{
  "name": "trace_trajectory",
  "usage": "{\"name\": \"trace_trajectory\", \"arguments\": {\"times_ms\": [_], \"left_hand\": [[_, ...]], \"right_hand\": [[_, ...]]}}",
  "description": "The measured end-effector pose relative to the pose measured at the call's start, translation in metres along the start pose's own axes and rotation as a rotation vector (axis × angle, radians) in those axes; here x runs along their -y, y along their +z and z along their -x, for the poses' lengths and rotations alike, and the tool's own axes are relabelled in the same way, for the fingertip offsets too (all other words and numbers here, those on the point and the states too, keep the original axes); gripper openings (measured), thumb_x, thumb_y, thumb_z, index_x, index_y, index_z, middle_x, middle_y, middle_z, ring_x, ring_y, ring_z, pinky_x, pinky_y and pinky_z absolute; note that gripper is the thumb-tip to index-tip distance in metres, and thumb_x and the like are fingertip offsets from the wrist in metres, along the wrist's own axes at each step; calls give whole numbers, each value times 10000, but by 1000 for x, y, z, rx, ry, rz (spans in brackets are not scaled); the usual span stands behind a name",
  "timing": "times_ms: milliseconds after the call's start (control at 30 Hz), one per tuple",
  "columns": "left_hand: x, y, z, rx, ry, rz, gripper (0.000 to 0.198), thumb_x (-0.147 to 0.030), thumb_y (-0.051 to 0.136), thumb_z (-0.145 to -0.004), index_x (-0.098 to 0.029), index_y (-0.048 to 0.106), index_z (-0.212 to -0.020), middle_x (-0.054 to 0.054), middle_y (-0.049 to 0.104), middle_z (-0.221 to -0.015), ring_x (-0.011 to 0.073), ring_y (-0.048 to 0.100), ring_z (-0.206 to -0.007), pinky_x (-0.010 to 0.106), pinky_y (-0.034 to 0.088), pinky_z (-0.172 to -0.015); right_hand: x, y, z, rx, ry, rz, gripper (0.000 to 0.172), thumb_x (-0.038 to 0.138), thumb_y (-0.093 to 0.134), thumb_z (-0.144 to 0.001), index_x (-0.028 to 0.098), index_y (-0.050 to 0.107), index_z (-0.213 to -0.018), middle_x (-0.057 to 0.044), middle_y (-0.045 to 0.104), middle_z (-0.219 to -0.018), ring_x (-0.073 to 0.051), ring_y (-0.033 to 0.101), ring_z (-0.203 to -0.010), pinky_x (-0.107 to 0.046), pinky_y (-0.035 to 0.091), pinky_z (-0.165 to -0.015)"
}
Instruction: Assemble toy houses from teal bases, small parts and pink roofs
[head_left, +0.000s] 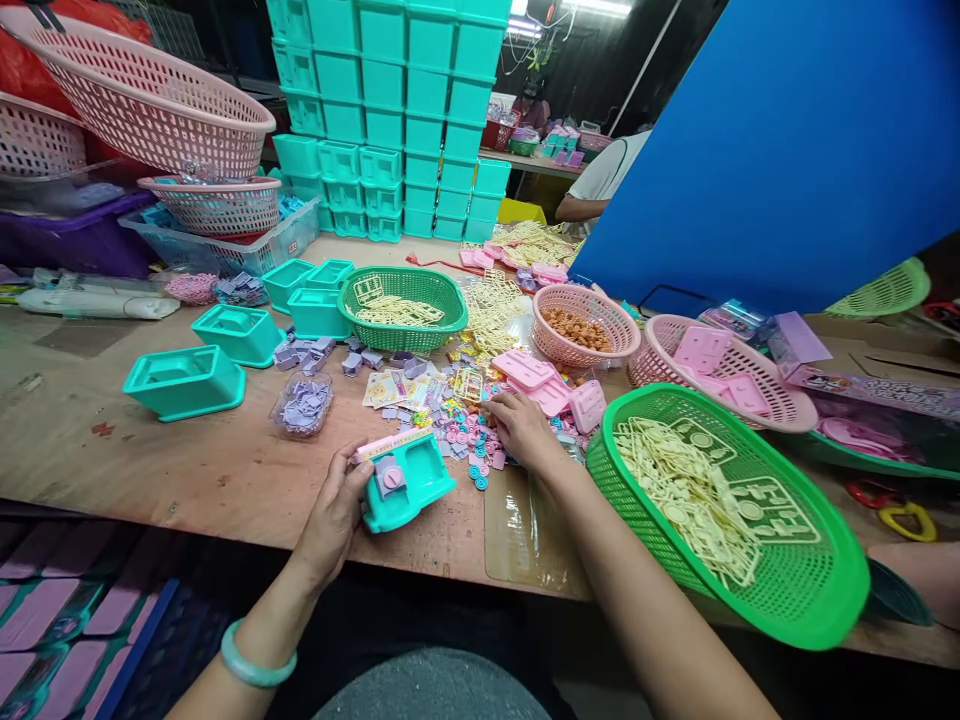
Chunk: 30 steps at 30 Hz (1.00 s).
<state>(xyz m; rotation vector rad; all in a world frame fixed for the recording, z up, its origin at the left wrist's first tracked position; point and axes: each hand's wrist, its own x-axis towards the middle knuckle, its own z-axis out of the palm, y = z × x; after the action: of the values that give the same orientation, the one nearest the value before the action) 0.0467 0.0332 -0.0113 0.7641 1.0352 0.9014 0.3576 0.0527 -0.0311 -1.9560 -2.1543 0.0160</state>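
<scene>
Left hand (pixel 337 505) gripping a teal toy housing (pixel 409 482) near the counter (pixel 187 460) front edge, right hand (pixel 521 428) fingers curled, resting on scattered small coloured parts (pixel 469 435), green basket (pixel 731 515) of cream sprues just beside the right forearm, pink panels (pixel 540 380) beyond.

Noted: teal toy housing (pixel 405 485) w/ lilac knob and pink strip, green mesh baskets (pixel 787 590) w/ cream parts, pink baskets (pixel 585 310), teal bin stack (pixel 390 110), blue board (pixel 787 150), brown bench (pixel 187 460).
</scene>
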Motion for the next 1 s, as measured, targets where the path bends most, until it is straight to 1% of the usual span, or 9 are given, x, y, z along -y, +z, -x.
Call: {"name": "trace_trajectory", "arguments": {"times_ms": [67, 233, 333, 433, 533, 633, 833, 900, 1000], "left_hand": [[0, 0, -1, 0, 3, -21, 610, -557, 715, -811, -289, 522, -1323, 32, 636, -1276, 235, 639, -1101, 300, 536, -828], [1, 2, -3, -17, 20, -31, 670, -601, 696, -817, -278, 494, -1369, 58, 625, -1335, 266, 615, -1185, 337, 520, -902], [5, 3, -3, -42, 30, -41, 714, -636, 698, -804, -269, 489, -1380, 73, 644, -1332, 278, 599, -1228, 350, 499, -952], [8, 4, -3, -57, 52, -89, 720, -643, 714, -788, -267, 502, -1365, 78, 653, -1316, 285, 612, -1214, 367, 492, -970], [7, 5, -1, -48, 78, -135, 713, -636, 714, -794, -265, 499, -1364, 79, 641, -1315, 291, 599, -1238, 386, 471, -1015], [6, 6, -2, -27, 75, -149, 707, -632, 713, -798, -262, 501, -1361, 81, 638, -1317, 293, 595, -1242, 396, 465, -1032], [5, 4, -4, -41, 57, -117, 708, -634, 720, -790, -272, 523, -1366, 75, 632, -1354, 283, 598, -1230, 382, 492, -990], [3, 2, -6, -57, 43, -122, 728, -646, 722, -780, -278, 523, -1376, 74, 629, -1359, 286, 597, -1227, 385, 498, -975], [0, -1, -7, -74, 29, -127, 757, -642, 745, -759, -285, 523, -1388, 67, 634, -1351, 279, 604, -1215, 382, 487, -994]], "right_hand": [[-8, 3, -2, 10, -9, -24, 275, 109, 556, -931, 204, 725, -1126, -109, 714, -1102, -253, 591, -1007, -350, 433, -834], [-14, -8, -8, -27, -17, -103, 72, 166, 657, -892, 175, 727, -906, -102, 726, -934, -245, 630, -919, -344, 463, -803], [14, -23, 8, -98, -23, -214, 105, 226, 608, -957, 186, 691, -1006, -82, 730, -963, -210, 660, -887, -321, 500, -789], [59, -32, 32, -199, -83, -514, 160, 353, 644, -963, 221, 658, -1053, -47, 728, -948, -183, 671, -825, -294, 523, -734], [97, -27, 45, -294, -167, -639, 187, 398, 653, -954, 211, 645, -966, -44, 691, -858, -187, 644, -790, -303, 518, -710], [110, -18, 48, -356, -203, -632, 242, 427, 656, -944, 196, 642, -1014, -77, 655, -929, -211, 625, -869, -335, 535, -749], [105, -14, 83, -298, -266, -663, 282, 292, 608, -978, 254, 615, -1257, -104, 611, -1184, -227, 613, -1084, -387, 565, -887], [90, -15, 93, -318, -226, -595, 346, 218, 556, -989, 276, 579, -1330, -106, 613, -1220, -230, 614, -1120, -395, 567, -903], [49, -15, 91, -389, -55, -363, 404, 122, 484, -977, 265, 595, -1339, -118, 660, -1177, -254, 626, -1100, -443, 557, -923]]}}
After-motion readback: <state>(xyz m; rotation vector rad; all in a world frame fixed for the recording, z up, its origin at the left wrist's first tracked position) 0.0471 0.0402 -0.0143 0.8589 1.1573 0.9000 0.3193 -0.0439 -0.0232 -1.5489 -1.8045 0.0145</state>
